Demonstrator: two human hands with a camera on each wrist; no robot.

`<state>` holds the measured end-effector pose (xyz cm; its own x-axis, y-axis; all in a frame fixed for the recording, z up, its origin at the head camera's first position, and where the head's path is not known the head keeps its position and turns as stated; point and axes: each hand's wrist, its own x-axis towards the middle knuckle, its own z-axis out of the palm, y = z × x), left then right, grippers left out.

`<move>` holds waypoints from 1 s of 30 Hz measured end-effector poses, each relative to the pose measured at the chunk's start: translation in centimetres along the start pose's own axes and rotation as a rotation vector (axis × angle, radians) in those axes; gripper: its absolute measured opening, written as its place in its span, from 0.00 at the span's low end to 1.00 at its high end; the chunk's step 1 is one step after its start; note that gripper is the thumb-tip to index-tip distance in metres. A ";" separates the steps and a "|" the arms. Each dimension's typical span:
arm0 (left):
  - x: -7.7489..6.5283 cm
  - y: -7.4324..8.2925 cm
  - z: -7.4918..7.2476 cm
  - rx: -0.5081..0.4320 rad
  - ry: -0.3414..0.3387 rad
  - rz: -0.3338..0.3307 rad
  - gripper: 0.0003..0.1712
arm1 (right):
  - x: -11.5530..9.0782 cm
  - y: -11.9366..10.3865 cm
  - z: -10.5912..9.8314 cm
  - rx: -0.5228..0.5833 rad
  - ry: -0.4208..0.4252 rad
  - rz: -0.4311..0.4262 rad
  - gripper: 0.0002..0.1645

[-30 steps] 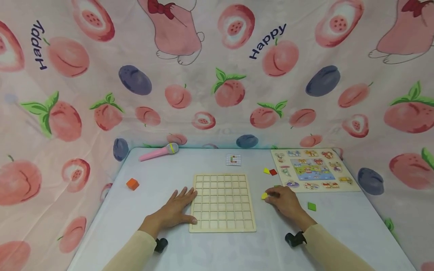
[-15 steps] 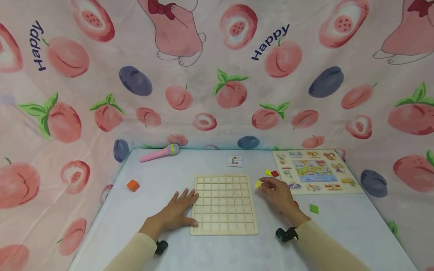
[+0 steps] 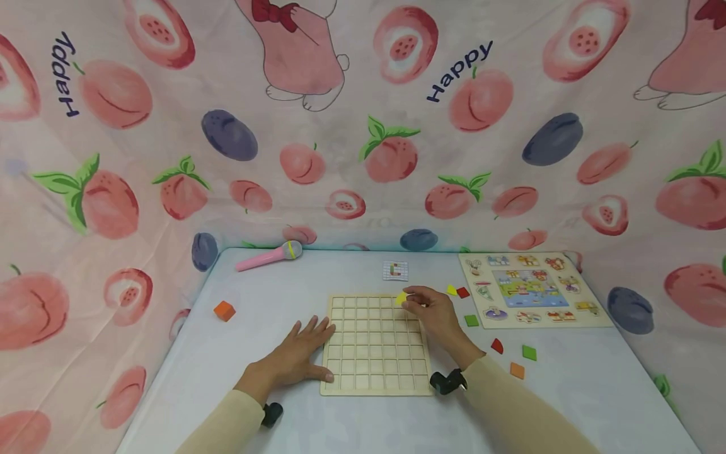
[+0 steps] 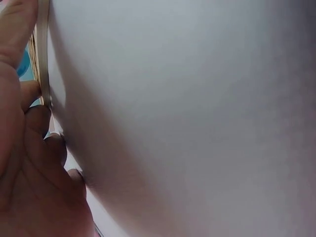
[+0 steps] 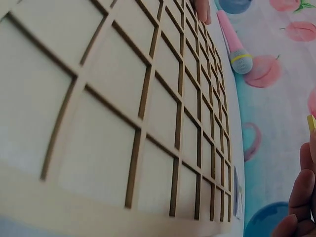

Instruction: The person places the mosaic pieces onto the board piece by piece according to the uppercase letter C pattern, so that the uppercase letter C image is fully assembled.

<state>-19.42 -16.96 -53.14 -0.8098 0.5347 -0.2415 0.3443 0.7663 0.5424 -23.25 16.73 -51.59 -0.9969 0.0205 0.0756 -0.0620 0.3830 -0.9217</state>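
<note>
Over the far-right part of the square, pale wooden grid board (image 3: 375,352), my right hand (image 3: 435,320) pinches a small flat yellow piece (image 3: 401,298); left hand (image 3: 292,358), fingers spread, touches board's left edge.

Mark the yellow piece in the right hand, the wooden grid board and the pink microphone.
Yellow piece (image 3: 401,298): head view, its visible face.
Wooden grid board (image 3: 377,338): head view, a bare central cell.
Pink microphone (image 3: 268,256): head view, on the handle.
</note>
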 end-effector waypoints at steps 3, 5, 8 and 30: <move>0.1 0.0 0.0 0.000 0.000 0.005 0.63 | 0.2 0.0 0.5 0.033 -0.006 0.021 0.17; 0.1 0.1 0.0 0.005 0.002 0.008 0.63 | 0.3 -0.2 0.8 0.046 -0.005 0.035 0.18; 0.2 0.1 0.0 0.007 -0.001 0.009 0.63 | 0.6 -0.3 1.5 0.057 -0.001 0.045 0.18; 0.0 -0.4 0.2 0.051 -0.010 0.014 0.66 | 1.6 0.8 8.1 -0.113 -0.104 0.017 0.13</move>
<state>-19.48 -17.25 -53.51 -0.8002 0.5486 -0.2424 0.3794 0.7760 0.5038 -25.28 9.55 -55.30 -0.9977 -0.0659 0.0148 -0.0450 0.4848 -0.8734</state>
